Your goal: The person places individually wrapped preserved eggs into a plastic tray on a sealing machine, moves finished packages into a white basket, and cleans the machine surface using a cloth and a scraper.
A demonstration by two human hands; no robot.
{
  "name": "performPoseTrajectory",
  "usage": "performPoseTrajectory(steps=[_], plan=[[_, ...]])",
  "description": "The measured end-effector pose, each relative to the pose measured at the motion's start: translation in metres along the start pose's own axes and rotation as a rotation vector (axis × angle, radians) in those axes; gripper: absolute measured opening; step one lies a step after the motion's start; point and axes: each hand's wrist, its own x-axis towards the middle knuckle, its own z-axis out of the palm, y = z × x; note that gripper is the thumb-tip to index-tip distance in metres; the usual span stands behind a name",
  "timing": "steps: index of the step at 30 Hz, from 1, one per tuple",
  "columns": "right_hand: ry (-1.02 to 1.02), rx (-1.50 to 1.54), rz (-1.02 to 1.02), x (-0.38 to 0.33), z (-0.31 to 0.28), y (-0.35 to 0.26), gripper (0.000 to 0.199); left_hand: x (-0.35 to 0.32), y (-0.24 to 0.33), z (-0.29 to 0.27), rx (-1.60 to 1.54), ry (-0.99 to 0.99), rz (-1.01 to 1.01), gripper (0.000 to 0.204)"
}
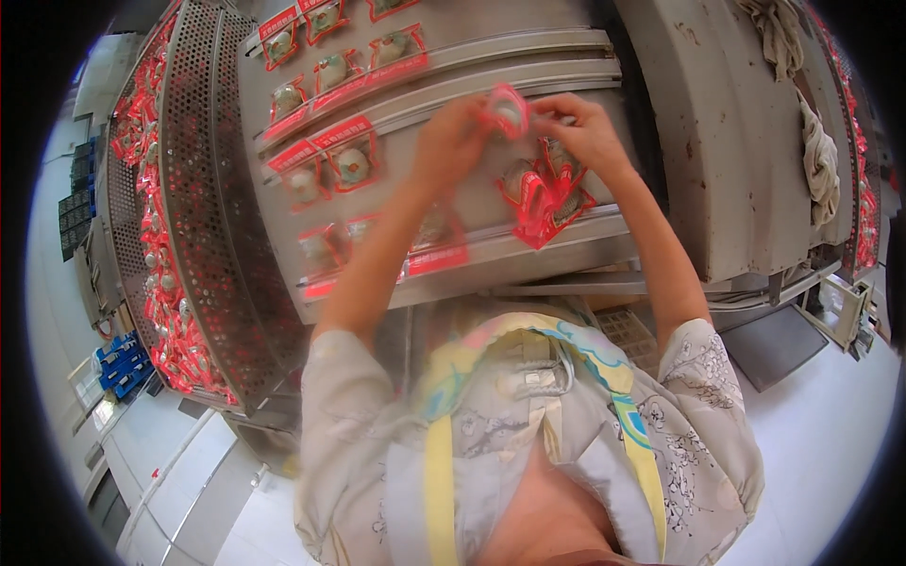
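Over the metal table [472, 179], my left hand [453, 137] grips a small red-and-clear plastic packet [510, 111] with something pale inside. My right hand [585, 132] is pinched at the packet's right edge; a pale bit shows between its fingers, too small to name. Just below my hands lies a loose pile of similar red packets [540, 193]. To the left, more packets [352, 165] lie flat in rows, each with a roundish, greenish-pale, egg-like piece under a red printed header. Motion blurs the nearest row partly, and my left forearm covers some of it.
Metal rails [434, 80] run across the table. A perforated metal wall [203, 189] stands at the left, with many red packets [165, 311] heaped beyond it. Right of the table is a large metal housing [717, 141] with draped cloths [819, 160]. Blue crates [123, 363] sit at far left.
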Motion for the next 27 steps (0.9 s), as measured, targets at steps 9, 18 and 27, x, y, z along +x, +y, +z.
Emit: performPoseTrajectory(steps=[9, 18, 27], plan=[[-0.08, 0.152, 0.131, 0.027, 0.074, -0.007, 0.022, -0.032, -0.01, -0.019, -0.548, 0.3, -0.494, 0.012], [-0.1, -0.189, 0.279, 0.046, 0.112, 0.012, 0.029, -0.065, -0.008, -0.055, -0.454, 0.441, -0.83, 0.02], [-0.046, -0.502, 0.337, 0.066, 0.113, 0.052, 0.035, -0.059, -0.029, -0.044, -0.799, 0.303, -1.194, 0.012]])
